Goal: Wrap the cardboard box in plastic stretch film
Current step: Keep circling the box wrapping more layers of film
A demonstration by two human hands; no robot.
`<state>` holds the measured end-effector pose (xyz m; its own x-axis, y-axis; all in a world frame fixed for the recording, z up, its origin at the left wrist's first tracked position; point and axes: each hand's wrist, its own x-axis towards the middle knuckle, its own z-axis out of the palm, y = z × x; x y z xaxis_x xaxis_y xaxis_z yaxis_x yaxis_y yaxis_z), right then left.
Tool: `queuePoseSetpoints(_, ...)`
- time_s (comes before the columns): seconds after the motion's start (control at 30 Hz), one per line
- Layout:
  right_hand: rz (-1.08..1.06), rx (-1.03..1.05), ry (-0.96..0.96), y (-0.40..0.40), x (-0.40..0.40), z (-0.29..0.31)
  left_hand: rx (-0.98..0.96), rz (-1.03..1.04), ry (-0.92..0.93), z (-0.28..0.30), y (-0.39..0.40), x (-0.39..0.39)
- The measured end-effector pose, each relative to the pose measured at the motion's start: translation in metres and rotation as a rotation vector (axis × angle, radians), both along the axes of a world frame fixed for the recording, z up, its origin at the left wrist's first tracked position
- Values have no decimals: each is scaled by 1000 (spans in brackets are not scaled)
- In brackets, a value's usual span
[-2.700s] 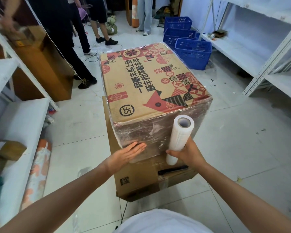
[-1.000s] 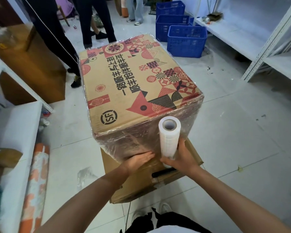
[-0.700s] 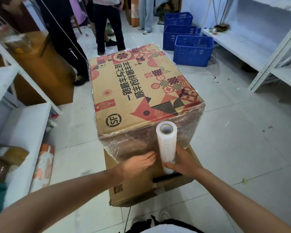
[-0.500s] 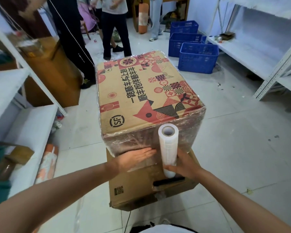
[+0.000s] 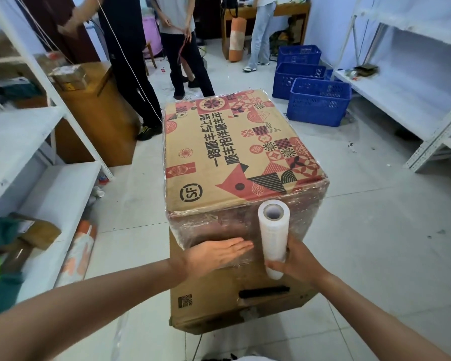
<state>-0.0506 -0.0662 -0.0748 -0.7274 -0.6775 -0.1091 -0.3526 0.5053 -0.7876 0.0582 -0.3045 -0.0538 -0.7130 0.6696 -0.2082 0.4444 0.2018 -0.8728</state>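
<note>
Two boxes are stacked on the floor: the printed cardboard box (image 5: 235, 152) sits on a plain carton (image 5: 235, 298). Its near side already glints with stretch film. The left hand (image 5: 216, 252) lies flat and open against that side; the right hand (image 5: 296, 261) grips the film roll (image 5: 274, 241) upright just beside it. The film looks thin, clingy and easily torn, so holding the roll's ends seems best. Three blue crates (image 5: 318, 102) beyond the box show nothing inside from here.
</note>
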Motion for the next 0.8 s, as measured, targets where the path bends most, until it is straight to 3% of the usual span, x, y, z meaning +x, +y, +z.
queuePoseSetpoints(0.13,1,-11,-14,2,-1,-3,137,78,11,13,-8,-6)
queuePoseSetpoints(0.2,7,-24,-4,-1,-2,-3,37,51,-7,13,-16,-7)
queuePoseSetpoints(0.33,23,-38,-9,-5,-4,-3,17,40,62,30,-17,-3)
queuePoseSetpoints(0.47,22,-45,-17,0,-3,-4,128,27,62,51,-18,3)
queuePoseSetpoints(0.67,25,-57,-48,3,-5,-3,34,137,200,81,-31,13)
queuePoseSetpoints(0.8,56,-53,-36,-1,-5,-2,2,185,180,86,-40,18)
